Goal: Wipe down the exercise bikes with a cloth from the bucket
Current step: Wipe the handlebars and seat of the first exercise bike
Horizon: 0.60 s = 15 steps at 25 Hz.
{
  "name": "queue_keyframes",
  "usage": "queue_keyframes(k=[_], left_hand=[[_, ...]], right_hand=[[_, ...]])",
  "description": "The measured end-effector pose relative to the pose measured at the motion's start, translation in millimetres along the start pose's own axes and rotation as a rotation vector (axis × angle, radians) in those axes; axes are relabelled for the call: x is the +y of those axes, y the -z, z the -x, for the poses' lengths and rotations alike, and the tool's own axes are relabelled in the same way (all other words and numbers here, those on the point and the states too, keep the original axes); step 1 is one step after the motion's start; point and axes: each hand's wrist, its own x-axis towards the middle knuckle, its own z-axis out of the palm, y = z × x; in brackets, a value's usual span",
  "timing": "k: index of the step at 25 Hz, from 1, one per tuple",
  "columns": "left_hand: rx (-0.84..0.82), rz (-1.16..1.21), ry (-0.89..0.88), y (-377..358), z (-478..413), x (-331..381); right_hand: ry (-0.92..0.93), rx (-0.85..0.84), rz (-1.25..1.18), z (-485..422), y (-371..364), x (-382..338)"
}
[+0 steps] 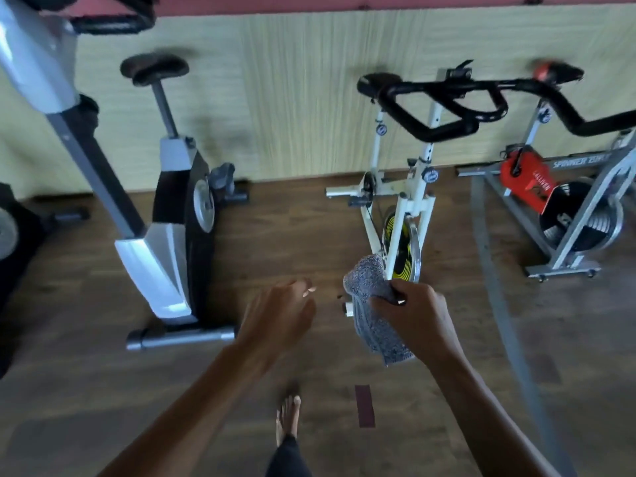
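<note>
Cloth: we hold the grey cloth point(373, 315) bunched in our right hand point(416, 315). One fold stands above the fingers point(395, 295) and a longer tail hangs below them, so its long axis runs up and down the view.
Right fingers: curled round the cloth's middle, gripping it.
Left hand point(278, 315): holds nothing, its fingers loosely spread, left of the cloth and apart from it.
Nearest bike: the flywheel point(401, 249) of the white spin bike point(404, 204) lies just beyond our right fingers. The cloth's top fold overlaps it in view, but we cannot tell if they touch.
Coming move: we judge the right hand the nearer one, and the handlebar point(444, 108) lies farther beyond it.
Other bikes: a grey upright bike point(179, 201) stands beyond and left of our left fingers, and a red-and-grey spin bike point(568, 215) well right of the right ones.
Floor point(103, 390): wooden, with our bare foot point(288, 418) on it, nearer us than both hands.
Bucket: not in view.
</note>
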Motion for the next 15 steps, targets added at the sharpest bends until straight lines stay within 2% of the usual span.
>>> queue_keyframes(k=[4,8,15], left_hand=[[0.01,0.017,-0.234,48.9,-119.2,0.5],[0.039,0.102,-0.454,85.4,-246.0,26.5],[0.031,0.089,-0.805,110.1,-427.8,140.3]], right_hand=[[-0.025,0.143,-0.029,-89.4,13.4,-54.1],[-0.076,0.355,-0.053,-174.1,50.2,-94.8],[-0.092,0.739,-0.019,-290.2,137.4,-103.6]])
